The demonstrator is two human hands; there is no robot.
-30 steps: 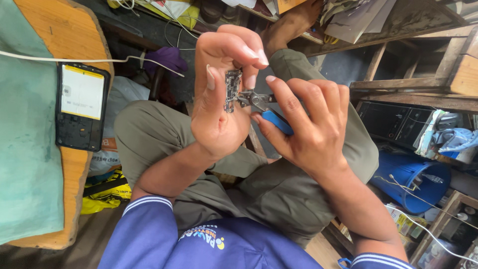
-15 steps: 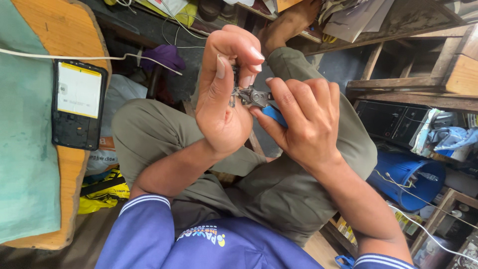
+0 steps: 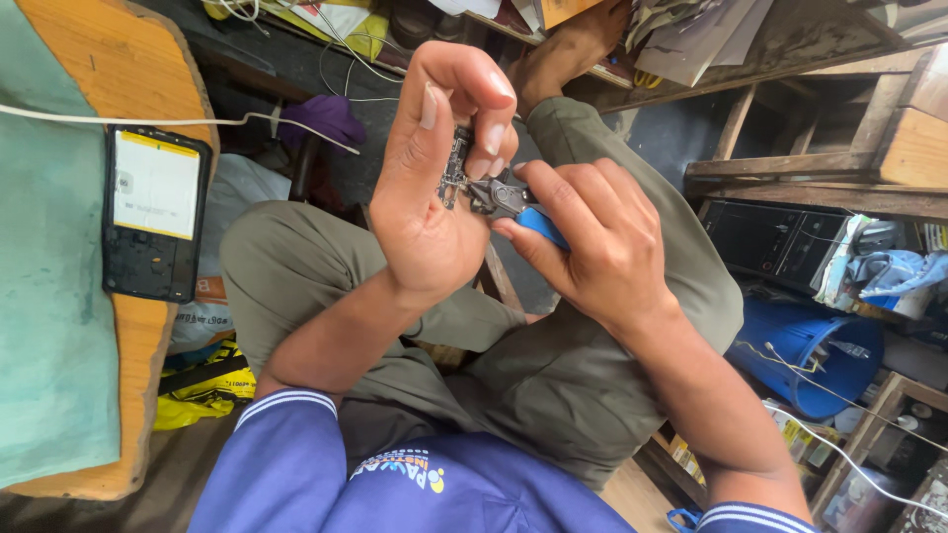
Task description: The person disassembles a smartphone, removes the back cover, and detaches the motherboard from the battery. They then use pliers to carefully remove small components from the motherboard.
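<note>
My left hand point(image 3: 434, 188) is raised over my lap and pinches a small dark circuit board point(image 3: 455, 168) between thumb and fingertips. My right hand point(image 3: 592, 237) grips small pliers with blue handles point(image 3: 513, 205); their metal jaws touch the board's lower edge. Both hands are close together above my crossed legs in olive trousers point(image 3: 553, 365).
An opened phone point(image 3: 152, 212) with its battery showing lies on a wooden board point(image 3: 138, 59) covered by a green cloth point(image 3: 44, 296) at the left. A white cable point(image 3: 148, 120) runs across it. A blue bucket point(image 3: 805, 355) and wooden shelves point(image 3: 820, 168) stand at the right.
Both hands have kept together and shifted slightly; the pliers' jaws stay at the circuit board. The phone has not moved.
</note>
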